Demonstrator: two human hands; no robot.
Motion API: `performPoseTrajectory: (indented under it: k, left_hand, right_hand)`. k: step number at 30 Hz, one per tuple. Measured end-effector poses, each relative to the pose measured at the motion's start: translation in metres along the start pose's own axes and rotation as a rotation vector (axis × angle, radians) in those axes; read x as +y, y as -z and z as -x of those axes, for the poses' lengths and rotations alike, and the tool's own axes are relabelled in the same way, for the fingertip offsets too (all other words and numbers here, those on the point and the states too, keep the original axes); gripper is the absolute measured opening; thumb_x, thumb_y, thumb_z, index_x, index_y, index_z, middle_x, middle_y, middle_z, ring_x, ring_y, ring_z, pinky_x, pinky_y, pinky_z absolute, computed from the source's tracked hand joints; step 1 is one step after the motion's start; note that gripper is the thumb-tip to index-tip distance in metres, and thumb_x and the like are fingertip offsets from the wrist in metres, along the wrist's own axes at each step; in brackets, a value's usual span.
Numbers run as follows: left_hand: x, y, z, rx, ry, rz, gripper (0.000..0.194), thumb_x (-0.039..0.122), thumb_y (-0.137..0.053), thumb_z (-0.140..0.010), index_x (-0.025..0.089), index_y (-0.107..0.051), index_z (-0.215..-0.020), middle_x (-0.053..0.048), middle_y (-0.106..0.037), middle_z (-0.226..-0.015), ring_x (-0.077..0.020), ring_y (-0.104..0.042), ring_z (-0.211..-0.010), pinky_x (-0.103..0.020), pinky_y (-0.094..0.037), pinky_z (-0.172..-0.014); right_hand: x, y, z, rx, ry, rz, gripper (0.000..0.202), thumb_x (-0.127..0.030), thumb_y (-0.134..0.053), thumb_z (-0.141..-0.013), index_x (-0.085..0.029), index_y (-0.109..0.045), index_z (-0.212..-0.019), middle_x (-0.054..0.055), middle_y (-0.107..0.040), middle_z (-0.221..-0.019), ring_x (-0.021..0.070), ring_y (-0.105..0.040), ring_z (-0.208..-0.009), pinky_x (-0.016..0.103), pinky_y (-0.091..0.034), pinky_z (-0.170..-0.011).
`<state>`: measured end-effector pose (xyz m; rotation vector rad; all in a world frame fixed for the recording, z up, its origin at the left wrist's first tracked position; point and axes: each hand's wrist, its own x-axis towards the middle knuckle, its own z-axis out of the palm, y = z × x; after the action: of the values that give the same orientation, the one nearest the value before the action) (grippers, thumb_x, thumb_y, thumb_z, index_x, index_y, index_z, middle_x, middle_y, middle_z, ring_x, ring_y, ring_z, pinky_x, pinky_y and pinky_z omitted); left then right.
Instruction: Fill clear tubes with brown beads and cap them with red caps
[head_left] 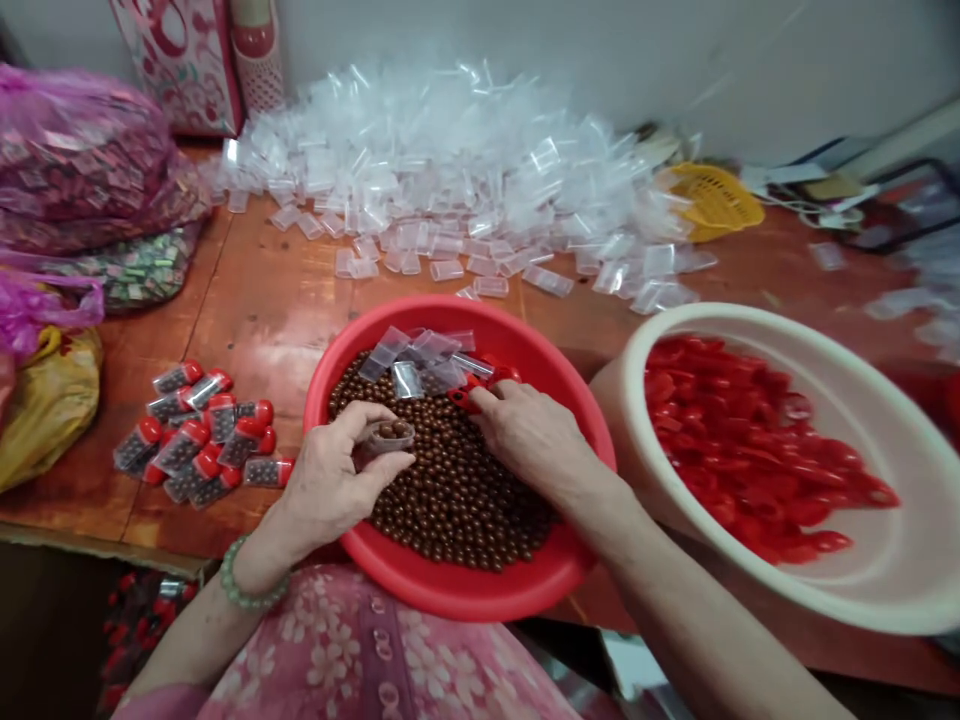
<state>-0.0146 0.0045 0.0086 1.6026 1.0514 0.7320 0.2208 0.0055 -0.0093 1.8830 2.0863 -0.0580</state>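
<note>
My left hand (337, 470) is closed round a small clear plastic container (390, 436), its open end up and brown balls showing inside. It hangs over the left part of a red basin (480, 598) filled with small round brown balls (450, 500). Over the basin's right side, my right hand (525, 425) pinches a red plastic cap (466, 394) between thumb and fingers. More red caps lie partly hidden behind that hand. Several empty clear containers (424, 358) rest on the balls at the basin's far side.
Filled red-capped containers (202, 435) lie piled left of the basin. At right, a cream basin (922, 560) holds red caps (742, 450). Clear containers (465, 190) are heaped along the wall, near a yellow basket (716, 200). Pink plastic bags (82, 170) stand at the left.
</note>
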Motion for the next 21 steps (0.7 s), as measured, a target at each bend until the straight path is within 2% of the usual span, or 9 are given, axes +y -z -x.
performPoseTrajectory:
  k: [4, 6, 10, 12, 16, 18, 21]
  left_hand:
    - [0.007, 0.001, 0.001, -0.099, 0.066, 0.080, 0.020, 0.029, -0.066, -0.081, 0.016, -0.066, -0.096, -0.003, -0.073, -0.083, -0.0146, -0.067, -0.073, -0.024, -0.051, -0.066]
    - [0.008, 0.001, 0.001, -0.092, 0.070, 0.087, 0.019, 0.029, -0.064, -0.083, 0.016, -0.066, -0.097, -0.004, -0.072, -0.083, -0.0141, -0.065, -0.074, -0.024, -0.050, -0.067]
    - [0.007, -0.002, -0.003, -0.137, 0.001, 0.009, 0.014, 0.026, -0.061, -0.086, 0.016, -0.065, -0.095, -0.003, -0.070, -0.084, -0.0127, -0.063, -0.075, -0.023, -0.048, -0.071]
    - [0.007, -0.003, -0.005, -0.165, 0.013, 0.022, 0.016, 0.028, -0.061, -0.087, 0.016, -0.064, -0.098, -0.003, -0.070, -0.086, -0.0130, -0.063, -0.077, -0.024, -0.048, -0.072]
    - [0.007, -0.004, -0.008, -0.202, 0.096, 0.184, 0.018, 0.030, -0.061, -0.086, 0.016, -0.062, -0.098, -0.005, -0.071, -0.092, -0.0152, -0.066, -0.085, -0.026, -0.050, -0.078]
    - [0.008, -0.004, -0.009, -0.219, 0.114, 0.253, 0.019, 0.029, -0.062, -0.085, 0.016, -0.062, -0.098, -0.006, -0.071, -0.093, -0.0155, -0.066, -0.087, -0.028, -0.051, -0.081]
    - [0.010, -0.004, -0.011, -0.189, 0.128, 0.279, 0.018, 0.027, -0.062, -0.084, 0.016, -0.061, -0.098, -0.006, -0.070, -0.093, -0.0148, -0.066, -0.087, -0.028, -0.051, -0.082]
  right_hand:
    - [-0.002, -0.006, -0.001, 0.020, 0.004, -0.072, 0.023, -0.017, -0.049, -0.089, -0.013, -0.059, -0.110, 0.015, -0.067, -0.091, 0.0246, -0.064, -0.077, 0.031, -0.041, -0.062]
    - [0.000, -0.009, 0.000, 0.057, 0.009, -0.163, 0.020, -0.016, -0.050, -0.087, -0.013, -0.059, -0.106, 0.016, -0.068, -0.091, 0.0264, -0.065, -0.079, 0.032, -0.043, -0.063]
    - [0.006, -0.013, 0.003, 0.212, -0.001, -0.464, 0.014, -0.017, -0.054, -0.084, -0.017, -0.058, -0.097, 0.012, -0.070, -0.090, 0.0257, -0.065, -0.084, 0.034, -0.048, -0.071]
    - [0.007, -0.014, 0.005, 0.274, -0.012, -0.621, 0.012, -0.019, -0.054, -0.084, -0.018, -0.059, -0.095, 0.009, -0.071, -0.088, 0.0231, -0.066, -0.080, 0.033, -0.049, -0.071]
    - [0.007, -0.012, 0.010, 0.270, -0.039, -0.890, 0.012, -0.024, -0.054, -0.086, -0.020, -0.060, -0.096, 0.006, -0.074, -0.090, 0.0207, -0.069, -0.081, 0.032, -0.052, -0.073]
    - [0.006, -0.010, 0.013, 0.267, -0.061, -0.927, 0.014, -0.025, -0.055, -0.087, -0.020, -0.062, -0.098, 0.005, -0.075, -0.091, 0.0212, -0.070, -0.082, 0.033, -0.053, -0.075]
    - [0.004, -0.005, 0.018, 0.315, -0.085, -0.858, 0.013, -0.024, -0.057, -0.087, -0.020, -0.065, -0.096, 0.005, -0.074, -0.083, 0.0212, -0.069, -0.074, 0.034, -0.052, -0.072]
